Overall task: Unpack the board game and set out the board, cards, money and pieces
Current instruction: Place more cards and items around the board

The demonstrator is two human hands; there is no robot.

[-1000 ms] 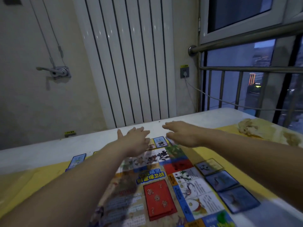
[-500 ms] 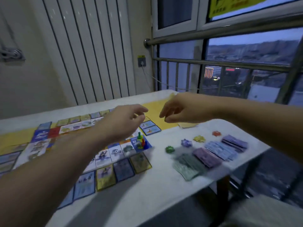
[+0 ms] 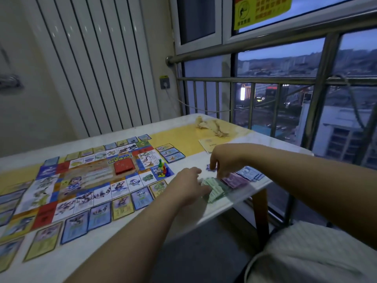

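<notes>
The left hand point(image 3: 188, 185) lies loose-fingered on the green notes point(image 3: 216, 190); the right hand point(image 3: 226, 160) arches over the purple notes point(image 3: 234, 179) just beyond (pinching or not, I cannot tell).

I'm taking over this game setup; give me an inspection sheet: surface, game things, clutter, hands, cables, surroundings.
Surface: white table with a yellow cloth across it.
Job's things: board laid flat, cards in rows around it, red deck on its middle, pawns on one corner; green banknotes, purple banknotes and blue banknotes near the table's right edge.
Clutter: crumpled paper and a beige envelope at the far corner.
Hands: left hand touches the green banknotes; right hand hangs over the purple ones, fingers curled down.
Cables: a cord runs from the wall socket along the railing.
Surroundings: radiator, window with a yellow sign, city at dusk.
</notes>
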